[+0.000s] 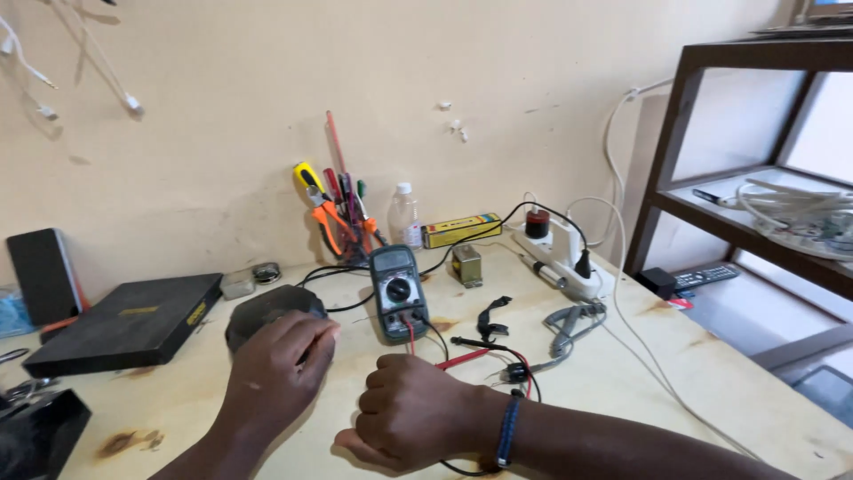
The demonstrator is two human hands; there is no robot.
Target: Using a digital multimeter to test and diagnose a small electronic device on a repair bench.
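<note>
At the far left of the wooden workbench (622, 373), a flat black case (124, 322) lies closed, with an upright black box (43, 274) standing behind it against the wall. Just right of the case, your left hand (275, 369) rests on top of a round black device (267, 311), fingers curled loosely over its near edge; you cannot tell from here whether they actually grip it. Behind that stands a cluster of tools (338, 209), pliers with orange handles and screwdrivers among them, and a small clear bottle (404, 216) beside them. The digital multimeter (397, 293) lies face up near the middle of the bench, just right of the round device, its red and black leads running toward you. Your right hand (409, 422) is closed into a fist in front of the meter, a blue band on the wrist; whether it pinches a lead is hidden. A red probe (462, 359) lies just beyond its knuckles. Farther right sit a small transformer (467, 265), a yellow box (462, 230), and a white power strip (560, 258).
</note>
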